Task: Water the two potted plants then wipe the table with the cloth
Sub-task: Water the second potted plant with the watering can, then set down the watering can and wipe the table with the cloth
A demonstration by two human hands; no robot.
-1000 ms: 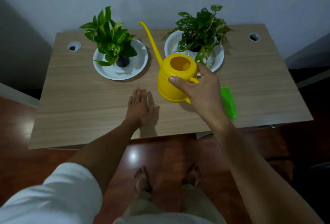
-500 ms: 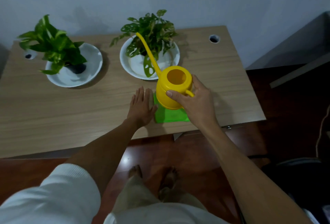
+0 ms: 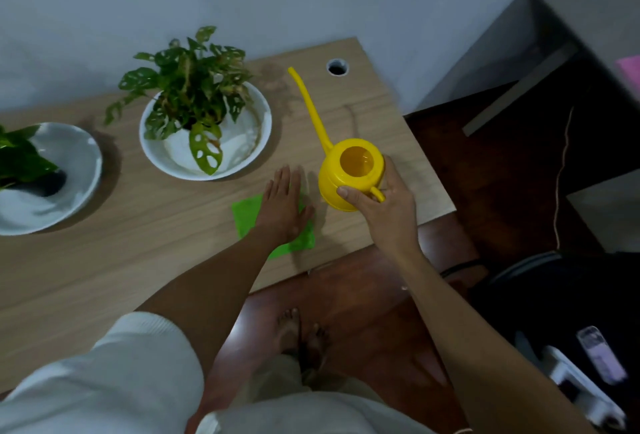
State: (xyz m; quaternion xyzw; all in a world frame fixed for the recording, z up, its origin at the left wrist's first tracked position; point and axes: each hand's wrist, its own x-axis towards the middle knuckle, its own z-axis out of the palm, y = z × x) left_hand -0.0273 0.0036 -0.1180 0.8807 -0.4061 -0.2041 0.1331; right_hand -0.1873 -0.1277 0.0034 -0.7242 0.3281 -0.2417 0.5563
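A yellow watering can (image 3: 349, 174) with a long thin spout stands near the right edge of the wooden table (image 3: 138, 253). My right hand (image 3: 384, 205) grips its handle. My left hand (image 3: 284, 205) lies flat, fingers apart, on a bright green cloth (image 3: 246, 214) just left of the can. A leafy plant with holed leaves (image 3: 194, 91) sits in a white bowl-shaped dish (image 3: 256, 153) behind the cloth. The second plant (image 3: 17, 160), in another white dish (image 3: 79, 170), is cut off at the left edge.
A round cable hole (image 3: 336, 67) is in the table's far right corner. Right of the table stands grey furniture (image 3: 554, 35) over a dark wooden floor (image 3: 363, 312). A dark chair (image 3: 554, 295) and small devices (image 3: 595, 361) lie at the lower right. My bare feet (image 3: 301, 333) are below the table edge.
The view has swung right. The can moved right, from over the cloth down to the table beside it. My left hand moved onto the cloth.
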